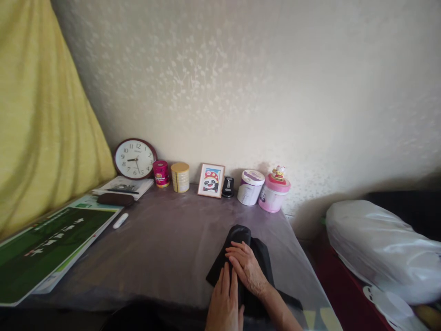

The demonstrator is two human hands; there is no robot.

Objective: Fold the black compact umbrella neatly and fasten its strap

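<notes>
A piece of black fabric [263, 257], partly folded, lies near the front right of the table; I cannot tell what kind of item it is. My right hand [246, 266] rests flat on its upper part with the fingers stretched out to the left. Just below and to the left, my left hand [223, 296] presses on the cloth with its fingers straight and pointing away from me. The two hands lie close together, and both cover the middle of the fabric. A narrow black strip reaches out from it to the right.
Along the wall stand a clock [135, 159], a pink tin [161, 174], a yellow-lidded can [180, 178], a framed panda picture [211, 180], a black stapler-like object [228, 187] and two tubs [251, 187]. A green booklet [51, 248] lies left on the grey-covered table [165, 257]. Right stands a white bag [382, 248].
</notes>
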